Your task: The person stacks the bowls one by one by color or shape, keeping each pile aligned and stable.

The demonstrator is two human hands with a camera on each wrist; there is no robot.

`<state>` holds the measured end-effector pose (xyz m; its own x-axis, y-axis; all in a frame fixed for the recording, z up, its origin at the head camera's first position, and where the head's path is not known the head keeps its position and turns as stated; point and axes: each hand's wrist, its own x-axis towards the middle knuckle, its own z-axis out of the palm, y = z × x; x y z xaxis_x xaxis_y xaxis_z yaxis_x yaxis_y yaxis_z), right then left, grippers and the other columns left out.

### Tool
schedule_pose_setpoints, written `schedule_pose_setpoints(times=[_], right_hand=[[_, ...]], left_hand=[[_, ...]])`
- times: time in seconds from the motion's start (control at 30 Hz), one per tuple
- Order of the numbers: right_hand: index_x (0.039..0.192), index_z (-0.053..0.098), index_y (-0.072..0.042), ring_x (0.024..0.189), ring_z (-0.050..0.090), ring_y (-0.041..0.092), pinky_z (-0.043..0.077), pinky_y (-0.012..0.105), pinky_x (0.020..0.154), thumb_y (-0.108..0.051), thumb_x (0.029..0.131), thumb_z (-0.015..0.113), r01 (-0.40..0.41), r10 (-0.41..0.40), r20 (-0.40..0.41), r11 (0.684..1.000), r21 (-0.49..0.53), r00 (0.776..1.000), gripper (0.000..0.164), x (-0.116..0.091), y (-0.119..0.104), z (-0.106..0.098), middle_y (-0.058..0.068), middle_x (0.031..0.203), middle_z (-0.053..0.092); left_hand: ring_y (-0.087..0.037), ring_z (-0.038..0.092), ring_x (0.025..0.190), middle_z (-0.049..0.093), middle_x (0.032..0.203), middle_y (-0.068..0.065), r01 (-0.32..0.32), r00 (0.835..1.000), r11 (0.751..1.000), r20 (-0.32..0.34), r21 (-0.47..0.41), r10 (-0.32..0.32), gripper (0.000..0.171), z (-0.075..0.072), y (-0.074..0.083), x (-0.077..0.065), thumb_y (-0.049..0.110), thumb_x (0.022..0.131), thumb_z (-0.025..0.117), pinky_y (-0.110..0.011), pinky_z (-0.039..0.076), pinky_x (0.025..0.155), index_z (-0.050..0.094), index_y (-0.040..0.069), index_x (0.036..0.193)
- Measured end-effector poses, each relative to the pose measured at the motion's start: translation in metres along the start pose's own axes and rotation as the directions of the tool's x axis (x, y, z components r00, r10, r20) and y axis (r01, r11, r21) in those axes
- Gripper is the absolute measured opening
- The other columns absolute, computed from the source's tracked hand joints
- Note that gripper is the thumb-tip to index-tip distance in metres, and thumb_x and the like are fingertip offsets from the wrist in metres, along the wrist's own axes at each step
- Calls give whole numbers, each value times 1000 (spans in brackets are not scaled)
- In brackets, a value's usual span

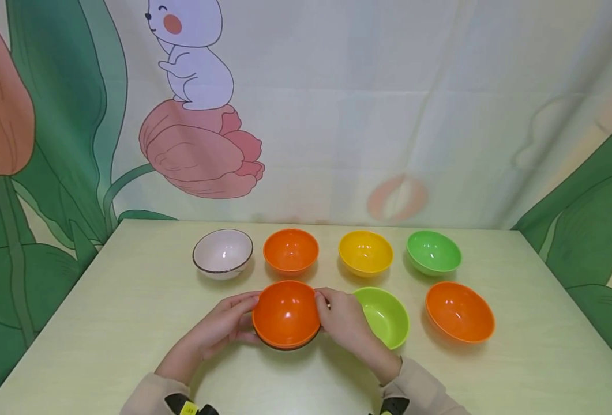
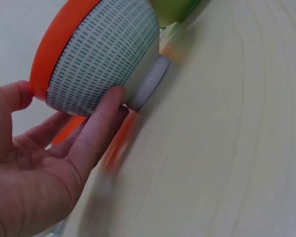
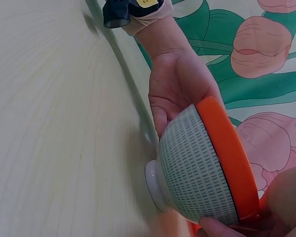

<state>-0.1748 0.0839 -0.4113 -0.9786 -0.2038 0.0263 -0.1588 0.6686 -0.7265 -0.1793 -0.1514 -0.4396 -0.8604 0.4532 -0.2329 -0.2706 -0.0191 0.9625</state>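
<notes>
1. I have the near orange bowl (image 1: 287, 314) nested in a patterned bowl (image 2: 108, 57), the pair between my hands at the near middle of the tabletop (image 1: 285, 386), just in front of the back orange bowl (image 1: 291, 251).
2. My left hand (image 1: 221, 324) grips with its thumb at the orange rim and its fingers against the patterned wall. I judge that split hold right for a nested pair, since it steadies both bowls at once.
3. My right hand (image 1: 344, 320) grips the opposite side, thumb likewise at the rim. Some of its fingers are hidden, so I cannot tell exactly how they lie beneath.
4. Even, light pressure from both sides should do; a hard squeeze up top could tip the inner bowl or wedge it. The glossy surfaces look slippery to me, so I'd lean on support from below.
5. The foot (image 2: 150, 84) is close to the tabletop, though I cannot tell whether it touches. I'd aim for level, so the ring bears evenly.
6. My right hand overlaps the lime bowl (image 1: 389, 317) in the head view; contact isn't clear. I'd mind my knuckles there and avoid swinging that way.
7. Fingertips belong outside the gap between the two rims, where they could get pinched.
</notes>
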Motion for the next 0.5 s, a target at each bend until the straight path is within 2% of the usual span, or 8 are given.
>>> schedule_pose_setpoints(times=[0.1, 0.3, 0.5], right_hand=[[114, 63, -3, 51, 56, 10, 47, 21, 45, -17, 96, 45, -6, 5, 14, 1000, 8, 1000, 30, 0, 0, -1, 2, 71, 59], [121, 59, -4, 56, 60, 16, 49, 22, 47, -20, 97, 45, -21, 19, 38, 999, 46, 999, 32, -3, 1, -3, 6, 92, 64], [124, 57, -6, 58, 62, 13, 49, 22, 47, -19, 95, 47, 2, -4, 17, 997, 80, 1000, 33, -7, 1, -9, 9, 105, 65]], left_hand=[[-24, 59, 104, 40, 138, -22, -2, 1000, 1000, -2, 1, 2, 60, 0, 1, 0, 35, 96, 47, -44, 53, 80, 32, -3, 140], [-24, 58, 105, 38, 140, -22, 3, 1000, 1000, -1, -5, -3, 62, 0, 1, -1, 37, 95, 47, -44, 53, 80, 31, -3, 140], [-23, 59, 104, 42, 137, -20, 3, 1000, 1000, 6, -13, -3, 64, 0, 1, -1, 38, 95, 48, -44, 53, 80, 31, -3, 140]])
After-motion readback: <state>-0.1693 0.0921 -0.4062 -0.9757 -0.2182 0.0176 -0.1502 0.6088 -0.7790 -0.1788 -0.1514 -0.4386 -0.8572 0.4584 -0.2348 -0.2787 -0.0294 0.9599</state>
